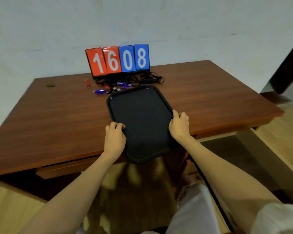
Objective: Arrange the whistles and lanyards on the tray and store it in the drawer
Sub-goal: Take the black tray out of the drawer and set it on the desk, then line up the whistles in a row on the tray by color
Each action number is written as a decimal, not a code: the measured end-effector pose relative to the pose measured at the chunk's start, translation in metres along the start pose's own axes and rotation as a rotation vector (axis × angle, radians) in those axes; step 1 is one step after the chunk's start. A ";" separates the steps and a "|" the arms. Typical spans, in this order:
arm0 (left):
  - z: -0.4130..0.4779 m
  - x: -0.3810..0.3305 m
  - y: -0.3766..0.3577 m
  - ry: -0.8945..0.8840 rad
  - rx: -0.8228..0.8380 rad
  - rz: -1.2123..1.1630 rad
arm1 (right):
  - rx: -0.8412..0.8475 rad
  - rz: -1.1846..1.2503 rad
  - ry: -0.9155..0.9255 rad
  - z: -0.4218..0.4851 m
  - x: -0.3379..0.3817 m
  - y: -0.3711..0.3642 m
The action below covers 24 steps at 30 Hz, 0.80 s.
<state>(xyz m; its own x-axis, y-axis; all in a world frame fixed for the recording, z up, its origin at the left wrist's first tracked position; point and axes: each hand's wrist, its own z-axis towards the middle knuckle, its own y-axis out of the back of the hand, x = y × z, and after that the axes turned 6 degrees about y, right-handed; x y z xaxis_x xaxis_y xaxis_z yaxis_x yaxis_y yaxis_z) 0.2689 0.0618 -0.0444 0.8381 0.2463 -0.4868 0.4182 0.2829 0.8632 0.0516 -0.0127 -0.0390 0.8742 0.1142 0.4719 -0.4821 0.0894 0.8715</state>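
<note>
Whistles (100,91) and lanyards (149,78) lie loose on the desk (57,108) just beyond the empty tray (139,115), whose near sides the left grip (115,137) and right grip (179,126) clamp; arranging and storing both remain

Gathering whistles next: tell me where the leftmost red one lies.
In the head view, the red whistle lies on the desk, left of the lanyard pile, in front of the red number card.
</note>
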 end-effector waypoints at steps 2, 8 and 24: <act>0.001 0.009 0.004 0.034 0.018 0.034 | 0.042 -0.025 0.027 0.007 0.007 -0.010; 0.016 0.017 0.027 -0.027 0.061 0.429 | 0.204 -0.172 0.152 0.034 0.021 -0.020; -0.003 -0.012 0.014 -0.072 0.167 0.753 | 0.392 -0.384 0.286 0.011 0.055 -0.020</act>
<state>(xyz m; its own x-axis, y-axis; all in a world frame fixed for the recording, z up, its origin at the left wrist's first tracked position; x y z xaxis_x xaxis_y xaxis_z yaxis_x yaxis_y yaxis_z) 0.2639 0.0659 -0.0271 0.9356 0.2545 0.2446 -0.2311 -0.0823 0.9695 0.1100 -0.0189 -0.0294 0.9050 0.4115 0.1075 -0.0314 -0.1875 0.9818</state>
